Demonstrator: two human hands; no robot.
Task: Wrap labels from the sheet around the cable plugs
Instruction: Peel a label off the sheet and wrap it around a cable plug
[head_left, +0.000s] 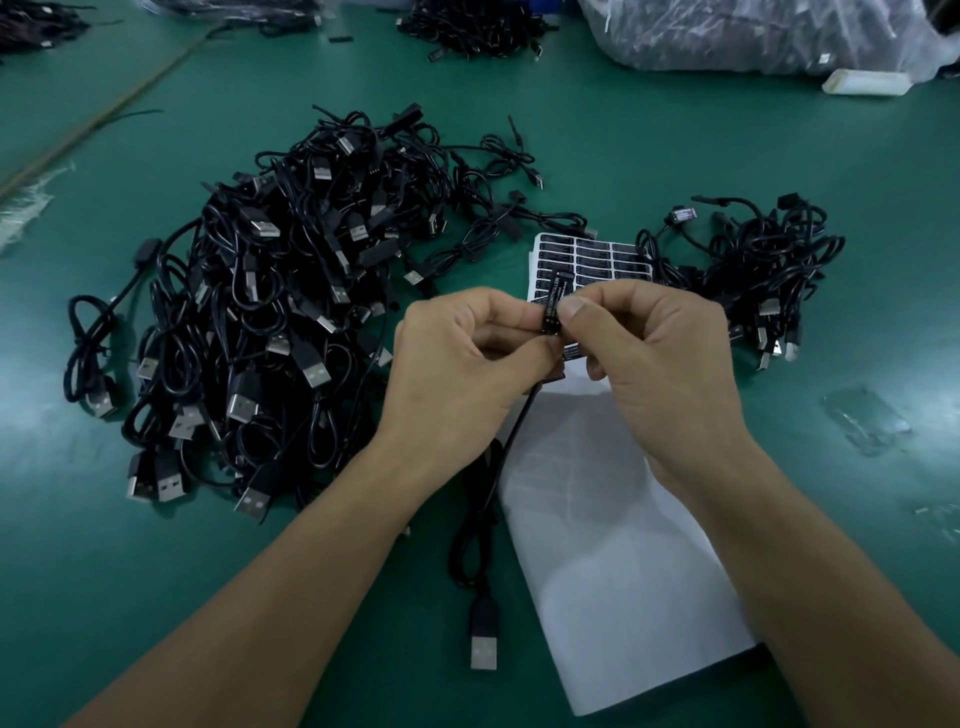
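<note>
Left hand (457, 358) and right hand (649, 353) both pinch the labelled plug (551, 306) above the label sheet (587, 260); its cable (480, 519) trails onto the counter (857, 519).

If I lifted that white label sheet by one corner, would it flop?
Probably it would droop: the sheet looks paper-thin and lies flat. It is likely very light, so a nudge should slide it across the smooth green table.
</note>
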